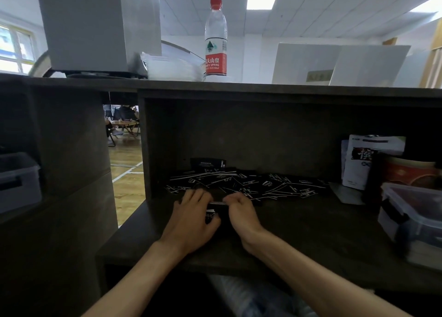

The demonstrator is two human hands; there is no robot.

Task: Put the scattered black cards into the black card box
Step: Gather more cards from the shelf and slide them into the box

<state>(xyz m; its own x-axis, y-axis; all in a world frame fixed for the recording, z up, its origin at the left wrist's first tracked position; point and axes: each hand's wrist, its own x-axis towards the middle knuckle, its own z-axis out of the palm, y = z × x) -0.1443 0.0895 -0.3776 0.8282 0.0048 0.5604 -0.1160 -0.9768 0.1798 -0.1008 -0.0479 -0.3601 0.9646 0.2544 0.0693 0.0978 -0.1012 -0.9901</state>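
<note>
Scattered black paper cards [241, 185] mostly remain at twelve o'clock; left hand [191, 217] and right hand [241, 214] pinch a small stack [216, 203]; black card box [207, 163] waits behind.

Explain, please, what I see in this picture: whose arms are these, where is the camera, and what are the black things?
The camera sits on a person's head and looks forward and down, so both bare arms are that person's own. The left hand and right hand meet over a small stack of cards, gripping it from both sides. Behind them, scattered black cards lie on the dark shelf. A black card box seems to stand at the back. A water bottle stands on top; a plastic container sits right.
</note>
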